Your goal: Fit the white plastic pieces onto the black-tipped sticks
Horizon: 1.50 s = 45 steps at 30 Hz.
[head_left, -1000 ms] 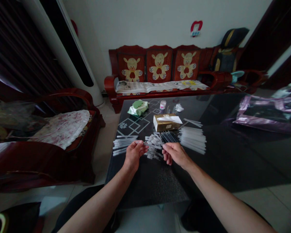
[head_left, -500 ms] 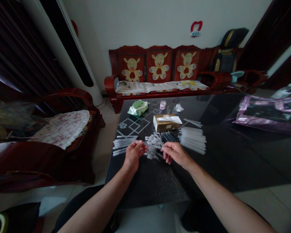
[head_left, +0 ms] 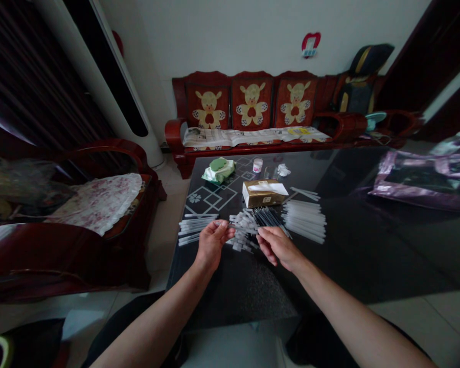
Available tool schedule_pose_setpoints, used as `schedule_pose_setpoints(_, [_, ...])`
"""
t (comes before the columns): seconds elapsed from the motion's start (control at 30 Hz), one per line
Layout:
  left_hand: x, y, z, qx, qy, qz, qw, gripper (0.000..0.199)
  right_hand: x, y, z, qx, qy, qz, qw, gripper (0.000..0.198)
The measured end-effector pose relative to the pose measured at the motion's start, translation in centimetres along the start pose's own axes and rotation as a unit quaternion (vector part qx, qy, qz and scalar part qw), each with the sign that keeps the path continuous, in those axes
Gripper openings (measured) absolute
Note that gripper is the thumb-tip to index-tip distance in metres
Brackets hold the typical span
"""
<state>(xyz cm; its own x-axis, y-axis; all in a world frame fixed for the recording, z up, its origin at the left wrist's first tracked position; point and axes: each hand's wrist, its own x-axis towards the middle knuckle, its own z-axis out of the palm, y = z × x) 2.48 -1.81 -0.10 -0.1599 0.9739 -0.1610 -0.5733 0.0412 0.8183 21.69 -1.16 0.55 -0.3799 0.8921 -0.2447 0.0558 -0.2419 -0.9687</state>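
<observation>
A thin translucent pen barrel (head_left: 242, 228) spans the gap between my hands above the table. My left hand (head_left: 211, 243) is closed around its left end, thumb on top. At the right end, the thumb and forefinger of my right hand (head_left: 279, 246) pinch it; exactly what the fingertips cover is hidden. Beneath it lies a heap of small whitish caps (head_left: 242, 220). Dark thin refills (head_left: 270, 216) lie just beyond my right hand. To the right is a row of translucent white tubes (head_left: 303, 221). Several filled-looking tubes (head_left: 193, 228) lie left of my left hand.
A gold tissue box (head_left: 264, 194) stands behind the refills. Farther back on the dark table (head_left: 249, 301) are a green wipes pack (head_left: 218, 171), a small cup (head_left: 257, 165) and crumpled tissue (head_left: 283, 170). A purple-edged clear bag (head_left: 425, 181) lies at the right.
My right hand has shifted slightly right, and more of the barrel shows between the hands. My left hand stays almost in place.
</observation>
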Motion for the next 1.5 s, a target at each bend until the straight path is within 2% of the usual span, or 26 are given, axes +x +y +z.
schedule_pose_setpoints(0.13, [0.1, 0.0, -0.2, -0.007, 0.003, -0.009, 1.000, 0.029, 0.1, -0.3, -0.2, -0.024, 0.005, -0.010, 1.000, 0.046])
schedule_pose_setpoints(0.3, [0.2, -0.2, -0.4, -0.004, 0.020, -0.024, 1.000, 0.027, 0.2, -0.1, -0.6, -0.066, -0.001, -0.050, 0.997, 0.040])
schedule_pose_setpoints(0.47, [0.3, -0.3, -0.4, -0.010, 0.019, -0.031, 0.999, 0.028, 0.1, 0.2, -0.4, -0.066, 0.012, -0.030, 0.997, 0.042])
schedule_pose_setpoints(0.77, [0.4, -0.3, -0.5, -0.003, 0.014, -0.038, 0.999, 0.028, -0.2, -0.5, -0.2, -0.051, -0.019, -0.029, 0.998, 0.039])
schedule_pose_setpoints(0.9, [0.5, -0.5, -0.5, -0.001, 0.000, -0.037, 0.999, 0.030, -0.3, -0.6, -0.1, 0.017, -0.024, -0.010, 1.000, 0.039])
schedule_pose_setpoints(1.03, [0.5, 0.1, -0.4, 0.011, -0.021, -0.028, 0.999, 0.030, -0.4, -0.6, -0.2, 0.088, -0.063, 0.011, 0.994, 0.040])
schedule_pose_setpoints(1.13, [0.3, 0.5, -0.2, 0.036, -0.046, -0.010, 0.998, 0.029, -0.3, -0.6, -0.2, 0.046, -0.048, 0.023, 0.997, 0.045])
schedule_pose_setpoints(1.27, [0.1, 0.3, 0.0, 0.106, -0.104, -0.006, 0.989, 0.029, -0.3, -0.6, -0.4, -0.044, -0.059, -0.003, 0.997, 0.043])
schedule_pose_setpoints(1.33, [0.2, 0.2, -0.2, 0.177, -0.123, 0.004, 0.977, 0.032, -0.2, -0.6, -0.7, -0.061, -0.047, -0.022, 0.997, 0.039])
schedule_pose_setpoints(1.4, [0.4, 0.3, -0.6, 0.302, -0.130, 0.047, 0.943, 0.030, -0.1, -0.7, -1.2, -0.054, 0.002, -0.037, 0.998, 0.037])
schedule_pose_setpoints(1.43, [0.4, 0.4, -0.9, 0.384, -0.136, 0.079, 0.910, 0.025, -0.1, -0.8, -1.6, -0.046, 0.027, -0.041, 0.998, 0.036])
schedule_pose_setpoints(1.5, [0.3, 0.6, -1.3, 0.543, -0.169, 0.142, 0.810, 0.013, 0.0, -0.8, -2.2, -0.034, 0.055, -0.041, 0.997, 0.036])
